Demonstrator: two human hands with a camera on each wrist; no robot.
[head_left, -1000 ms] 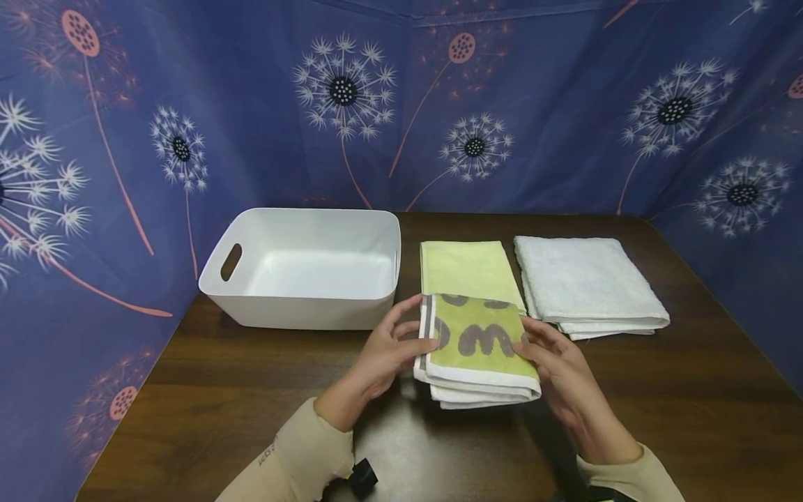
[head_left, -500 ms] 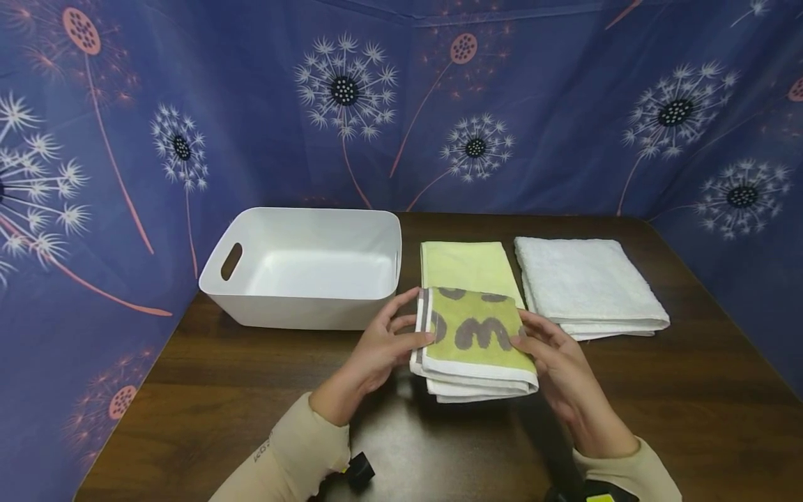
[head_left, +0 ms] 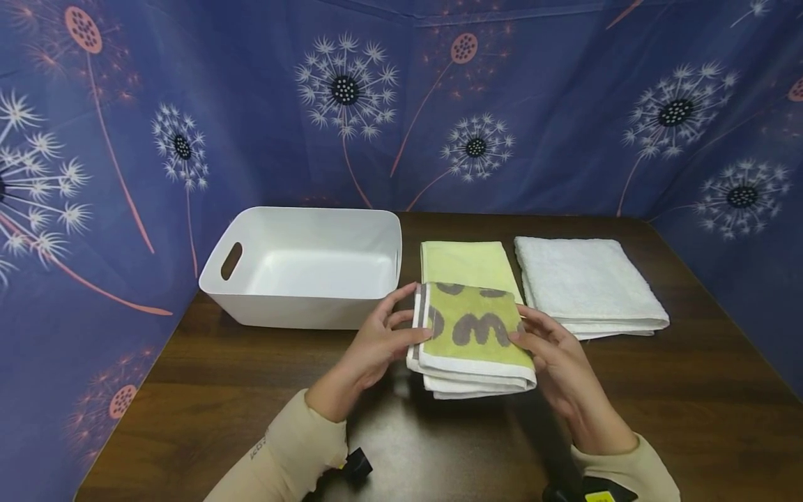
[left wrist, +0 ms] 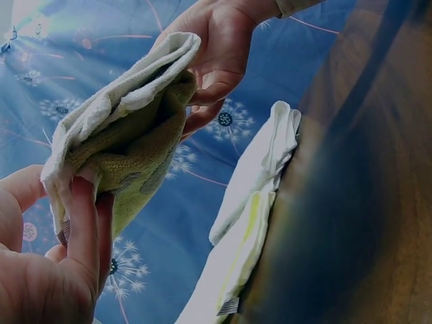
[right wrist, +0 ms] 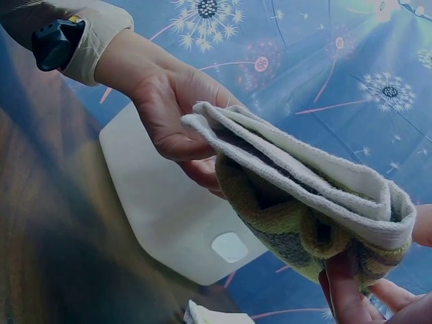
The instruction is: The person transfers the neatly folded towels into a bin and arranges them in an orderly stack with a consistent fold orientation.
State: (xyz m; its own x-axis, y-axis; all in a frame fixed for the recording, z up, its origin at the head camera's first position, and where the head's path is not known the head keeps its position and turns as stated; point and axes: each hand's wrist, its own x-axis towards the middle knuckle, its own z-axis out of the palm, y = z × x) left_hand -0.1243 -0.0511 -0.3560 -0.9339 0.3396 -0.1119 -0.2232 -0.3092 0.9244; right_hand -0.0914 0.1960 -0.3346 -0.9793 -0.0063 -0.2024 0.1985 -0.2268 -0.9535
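A folded green towel (head_left: 473, 328) with grey markings and white borders is held up above the table between both hands. My left hand (head_left: 379, 341) pinches its left edge, thumb on top and fingers beneath. On the opposite edge my right hand (head_left: 558, 359) grips it the same way. Seen from below in the left wrist view, the towel (left wrist: 145, 162) shows its folded layers, with fingers under it. Behind it lies a folded pale yellow towel (head_left: 467, 265), its near part hidden by the green one. A folded white towel (head_left: 586, 279) rests to the right of that.
A white plastic basin (head_left: 301, 314) with a handle hole stands at the back left of the dark wooden table (head_left: 207, 390). A blue curtain (head_left: 251, 104) with dandelion prints hangs behind and along both sides.
Both hands have shifted the green towel slightly away from the body and a little to the left. The basin and the other two towels have stayed in place.
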